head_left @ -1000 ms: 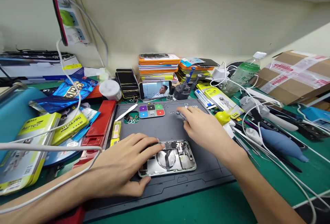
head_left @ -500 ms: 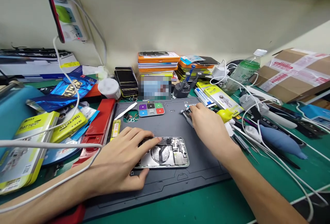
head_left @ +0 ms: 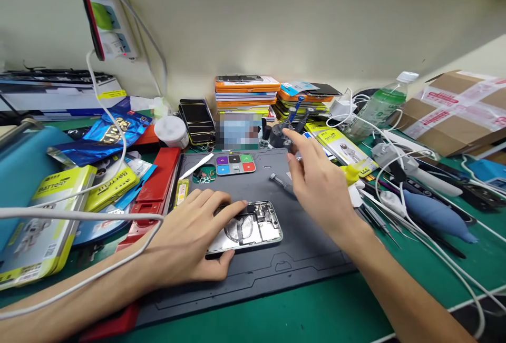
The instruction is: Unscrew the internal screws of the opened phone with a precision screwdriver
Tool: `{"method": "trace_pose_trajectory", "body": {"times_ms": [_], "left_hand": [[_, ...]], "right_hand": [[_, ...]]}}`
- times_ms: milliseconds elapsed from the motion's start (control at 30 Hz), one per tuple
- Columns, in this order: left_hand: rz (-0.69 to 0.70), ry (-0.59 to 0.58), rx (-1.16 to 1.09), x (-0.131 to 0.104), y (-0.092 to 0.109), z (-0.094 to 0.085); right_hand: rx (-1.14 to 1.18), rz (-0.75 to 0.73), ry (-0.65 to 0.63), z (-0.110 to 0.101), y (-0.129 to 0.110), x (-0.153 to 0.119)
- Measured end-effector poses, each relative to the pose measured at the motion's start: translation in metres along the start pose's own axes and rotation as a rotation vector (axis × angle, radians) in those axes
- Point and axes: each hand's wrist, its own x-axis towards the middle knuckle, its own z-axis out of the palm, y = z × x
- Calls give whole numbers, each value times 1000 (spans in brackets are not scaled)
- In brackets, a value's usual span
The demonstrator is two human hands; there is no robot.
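An opened smartphone (head_left: pixel 259 233) lies on the grey work mat (head_left: pixel 253 274), its inner parts and a round coil showing. My left hand (head_left: pixel 193 235) grips its left end, thumb along the near edge and fingers over the top; that end is hidden. Over the mat's right side, my right hand (head_left: pixel 322 179) is raised with index finger and thumb apart and nothing visible between them. A grey screwdriver (head_left: pixel 281 184) lies just below it, partly covered by the hand. Beyond the fingertips stands a dark round tool holder (head_left: pixel 279 136) with a blue-handled screwdriver (head_left: pixel 296 108) upright in it.
A coloured screw tray (head_left: pixel 236 165) and a white pry stick (head_left: pixel 196 166) lie at the mat's back. Yellow battery boxes (head_left: pixel 63 211) and a red tool (head_left: pixel 152 190) are on the left. Cables, a blue blower (head_left: pixel 438 219) and a bottle (head_left: pixel 379 103) crowd the right.
My right hand has left the screwdriver on the mat and moved up towards the tool holder, its fingers opening. My left hand stays on the phone, which has turned slightly.
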Motion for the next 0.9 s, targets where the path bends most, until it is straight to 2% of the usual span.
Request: {"method": "trace_pose_trajectory", "body": {"times_ms": [100,267,467,667,900], "left_hand": [[-20,-16,84,1,2,-4],[-52,-43,181,1,3,-5],[15,-1,127,0,-2,0],[175,-84,85,1,-3,-4],[215,-151,136,6,-1,-9]], "right_hand": [[179,-30,23,-1,-5,-3],[339,-62,-32,2,-9,-7],[349,-96,-102,7,-9,-8],[310,-63,-150,11,-9,-8],[337,-60,-115,14,-11,-13]]}}
